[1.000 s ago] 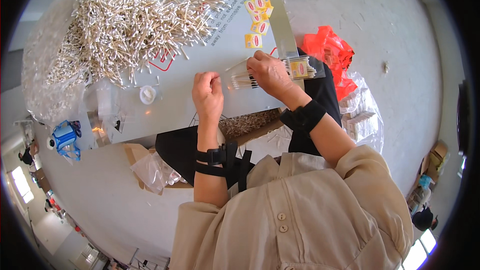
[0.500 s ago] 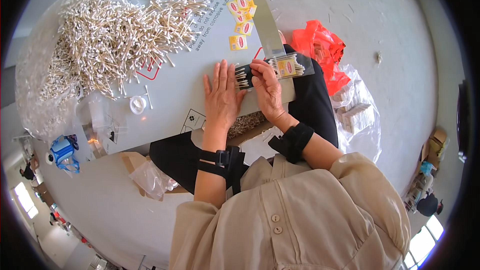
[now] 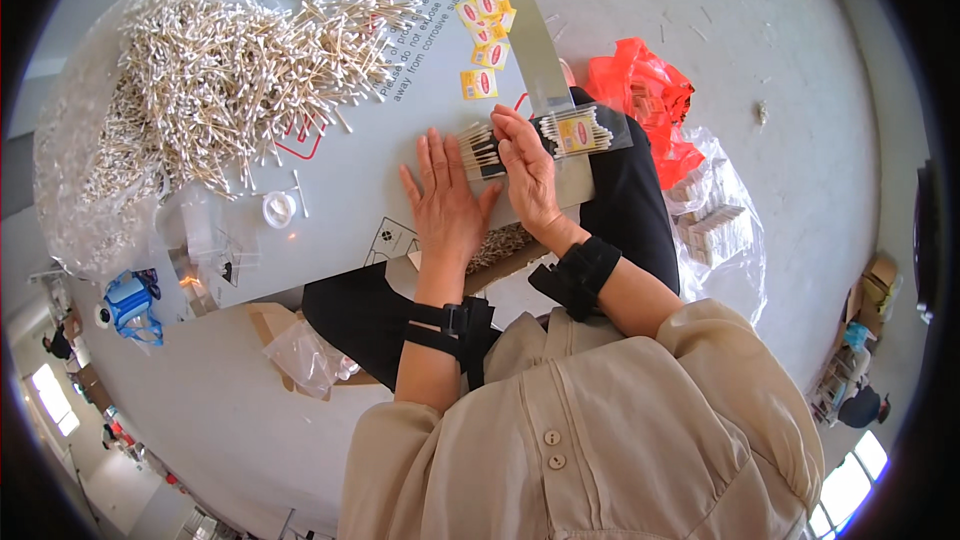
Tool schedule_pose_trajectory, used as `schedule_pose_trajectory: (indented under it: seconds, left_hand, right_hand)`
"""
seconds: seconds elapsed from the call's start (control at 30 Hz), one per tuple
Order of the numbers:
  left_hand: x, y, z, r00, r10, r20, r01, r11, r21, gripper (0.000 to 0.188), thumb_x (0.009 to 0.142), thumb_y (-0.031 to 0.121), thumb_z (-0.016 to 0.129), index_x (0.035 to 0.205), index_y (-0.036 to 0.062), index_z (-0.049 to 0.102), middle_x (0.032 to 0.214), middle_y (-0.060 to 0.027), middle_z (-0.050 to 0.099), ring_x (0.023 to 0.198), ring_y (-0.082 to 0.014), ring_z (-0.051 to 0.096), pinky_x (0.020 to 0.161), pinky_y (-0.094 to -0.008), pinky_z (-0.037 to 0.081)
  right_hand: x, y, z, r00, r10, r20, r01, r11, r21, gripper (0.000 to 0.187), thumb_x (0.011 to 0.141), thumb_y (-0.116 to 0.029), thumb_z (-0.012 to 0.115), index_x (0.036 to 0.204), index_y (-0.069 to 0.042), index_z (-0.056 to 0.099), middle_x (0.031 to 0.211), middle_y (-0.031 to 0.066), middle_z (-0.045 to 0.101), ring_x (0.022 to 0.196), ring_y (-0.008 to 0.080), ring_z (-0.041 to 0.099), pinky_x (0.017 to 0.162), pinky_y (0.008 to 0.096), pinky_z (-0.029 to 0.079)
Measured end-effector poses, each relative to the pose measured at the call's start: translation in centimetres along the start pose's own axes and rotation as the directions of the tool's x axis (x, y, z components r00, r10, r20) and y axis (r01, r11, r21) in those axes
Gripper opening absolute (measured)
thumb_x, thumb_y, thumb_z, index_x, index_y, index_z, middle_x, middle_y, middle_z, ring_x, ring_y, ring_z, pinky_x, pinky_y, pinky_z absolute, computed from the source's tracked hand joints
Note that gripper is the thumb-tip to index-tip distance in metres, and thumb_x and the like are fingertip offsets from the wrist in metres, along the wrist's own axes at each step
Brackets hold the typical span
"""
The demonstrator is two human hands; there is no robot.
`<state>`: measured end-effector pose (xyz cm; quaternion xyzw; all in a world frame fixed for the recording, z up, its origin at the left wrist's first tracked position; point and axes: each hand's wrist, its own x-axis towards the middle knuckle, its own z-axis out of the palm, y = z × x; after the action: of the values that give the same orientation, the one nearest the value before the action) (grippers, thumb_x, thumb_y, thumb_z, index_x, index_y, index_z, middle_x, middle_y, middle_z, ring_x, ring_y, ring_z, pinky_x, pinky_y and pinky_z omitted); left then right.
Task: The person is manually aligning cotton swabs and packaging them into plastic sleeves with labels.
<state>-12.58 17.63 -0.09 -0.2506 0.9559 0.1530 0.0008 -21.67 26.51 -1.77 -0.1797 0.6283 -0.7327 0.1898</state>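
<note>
A flat clear plastic bag of cotton swabs (image 3: pixel 581 130) lies across the table's right edge, with a yellow card inside its right part. More cotton swabs (image 3: pixel 478 148) lie side by side at its left, over a dark patch. My left hand (image 3: pixel 447 205) lies flat on the metal-sheet tabletop, palm down, fingers spread, its index finger beside these swabs. My right hand (image 3: pixel 527 168) rests on its edge across the middle of the bag, fingers stretched and close together. Its palm side and thumb are partly hidden.
A large heap of loose cotton swabs (image 3: pixel 230 70) spills from a clear bag on the left. Small yellow cards (image 3: pixel 479 84) lie at the far right of the table, near a small round tub (image 3: pixel 279 208). Red (image 3: pixel 640 90) and clear bags stand right of my leg.
My left fingers have drawn left off the swabs, so more of their sticks show. The bent fingers of my right hand have straightened.
</note>
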Motion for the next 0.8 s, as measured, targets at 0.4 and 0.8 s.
schedule_pose_trajectory:
  seconds: [0.4,0.8]
  left_hand:
    - [3.1,-2.2,1.3,0.891,-0.322,-0.321,-0.179,0.400,-0.899,0.059,0.104,0.033,0.040,0.148,-0.0025,0.025,0.156,-0.0192,0.022,0.145,-0.0325,0.022,0.118,-0.0429,0.019]
    - [4.1,-1.9,2.0,0.892,-0.397,-0.217,-0.242,-0.015,-0.970,0.057,0.103,0.036,0.041,0.144,-0.0030,0.032,0.147,-0.0197,0.037,0.136,-0.0317,0.038,0.113,-0.0434,0.029]
  right_hand:
    - [2.6,0.7,0.6,0.999,-0.023,-0.022,0.024,0.999,0.031,0.035,0.104,-0.014,0.043,0.134,0.004,0.049,0.143,0.0111,0.045,0.131,0.0171,0.043,0.111,0.0294,0.034]
    - [1.4,1.0,1.0,0.996,-0.038,-0.086,0.039,0.999,0.010,0.033,0.102,-0.012,0.046,0.130,0.003,0.051,0.138,0.0148,0.050,0.127,0.0225,0.047,0.107,0.0311,0.035]
